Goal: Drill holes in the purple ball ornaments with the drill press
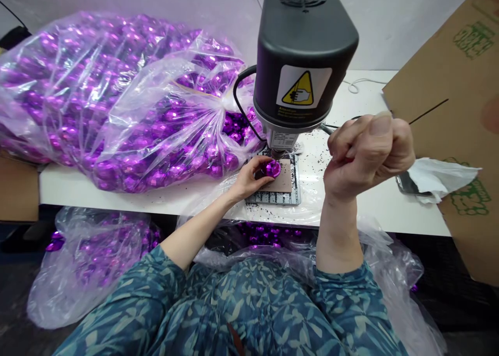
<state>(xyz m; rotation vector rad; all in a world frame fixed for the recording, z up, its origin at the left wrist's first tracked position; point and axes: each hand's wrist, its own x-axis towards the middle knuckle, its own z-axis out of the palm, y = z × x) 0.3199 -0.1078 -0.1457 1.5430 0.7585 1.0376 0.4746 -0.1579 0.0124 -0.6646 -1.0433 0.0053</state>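
My left hand (249, 176) pinches a shiny purple faceted ball (273, 168) and holds it on the small metal base plate (281, 194) right under the spindle of a black bench drill press (303, 60). My right hand (366, 150) is raised to the right of the machine. It is closed in a fist around the machine's lever handle, of which only a bit of red shows between the fingers.
A large clear plastic bag (117, 96) full of purple balls lies on the white table (374, 210) at left. More bagged balls sit below the table and in my lap. A cardboard box (460, 111) stands at right. White paper and dark drill chips lie on the table.
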